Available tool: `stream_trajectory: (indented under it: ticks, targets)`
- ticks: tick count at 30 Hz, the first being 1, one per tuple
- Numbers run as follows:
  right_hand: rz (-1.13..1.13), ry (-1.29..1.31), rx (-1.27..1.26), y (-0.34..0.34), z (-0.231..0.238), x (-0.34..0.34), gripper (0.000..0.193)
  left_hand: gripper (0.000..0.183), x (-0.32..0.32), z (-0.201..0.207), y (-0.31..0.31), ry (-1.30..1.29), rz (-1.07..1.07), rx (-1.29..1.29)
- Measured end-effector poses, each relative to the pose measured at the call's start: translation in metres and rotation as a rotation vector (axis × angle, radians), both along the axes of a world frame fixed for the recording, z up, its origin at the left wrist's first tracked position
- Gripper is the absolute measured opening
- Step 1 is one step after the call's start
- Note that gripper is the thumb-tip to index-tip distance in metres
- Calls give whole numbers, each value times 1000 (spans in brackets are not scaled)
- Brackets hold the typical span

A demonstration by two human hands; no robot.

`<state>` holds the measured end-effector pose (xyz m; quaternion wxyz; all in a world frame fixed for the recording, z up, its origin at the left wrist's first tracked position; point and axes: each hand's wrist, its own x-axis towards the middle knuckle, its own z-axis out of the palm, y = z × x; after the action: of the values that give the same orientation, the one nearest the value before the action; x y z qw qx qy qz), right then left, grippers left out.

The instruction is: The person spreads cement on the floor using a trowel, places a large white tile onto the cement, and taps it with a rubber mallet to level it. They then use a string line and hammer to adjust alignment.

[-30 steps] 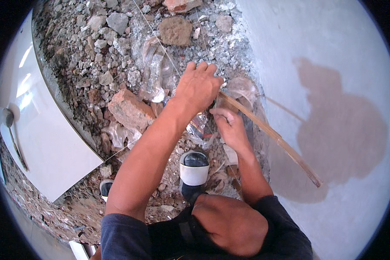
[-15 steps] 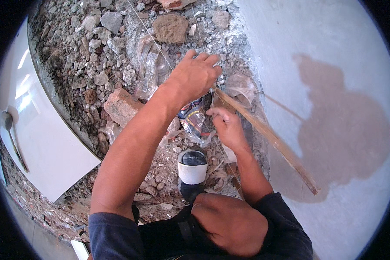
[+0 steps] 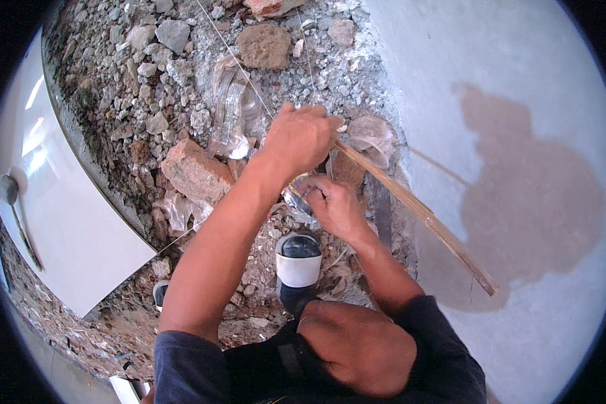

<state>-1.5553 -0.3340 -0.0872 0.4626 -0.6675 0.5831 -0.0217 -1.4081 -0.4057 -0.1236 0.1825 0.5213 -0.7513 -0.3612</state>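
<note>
My left hand (image 3: 301, 138) is closed round the upper end of a long wooden stick (image 3: 417, 210), which slants down to the right. A thin white string (image 3: 239, 62) runs taut from the far edge to this hand. Just below, my right hand (image 3: 337, 207) has its fingers curled in a pinch, seemingly on the string, though the strand is hard to see there. Beneath the hands lies a crumpled shiny wrapper (image 3: 296, 195), partly covered by them. Another stretch of string shows at the lower left before my left forearm hides it.
Rubble and stones cover the ground, with a large reddish brick chunk (image 3: 194, 170) left of my hands. A smooth grey surface (image 3: 539, 54) lies right, bearing shadows. On the left, a glossy white panel (image 3: 81, 229) carries a spoon-like tool (image 3: 21, 219). My sandalled foot (image 3: 299, 261) is below.
My left hand has come slightly down and nearer. My right hand has shifted left and down, its fingers more curled. A taut string and a second shoe now show at lower left.
</note>
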Motion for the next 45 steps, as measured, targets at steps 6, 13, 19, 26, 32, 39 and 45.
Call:
stream_trajectory:
  ticks: [6, 13, 19, 26, 32, 39, 45]
  targets:
    - [-173, -86, 207, 6, -3, -13, 21, 17, -4, -23, -19, -22, -239, 140]
    - [-245, -92, 126, -4, -11, -18, 23, 13, 7, -26, -17, 17, -83, 6]
    - [-113, -41, 1, 1, -13, -22, 21, 8, 19, -19, -13, -109, -164, -109]
    - [333, 153, 19, 12, 10, -3, 16, 10, 18, -1, -12, -283, -401, -160]
    - [676, 100, 241, 76, 12, 25, 14, 10, 31, 6, -2, -112, -38, -285]
    - [562, -22, 160, 98, 15, -26, 14, 22, 15, 33, 117, 219, 391, 95]
    - [423, 71, 123, 123, 24, -77, 19, 27, -51, 27, 161, 522, 431, 761]
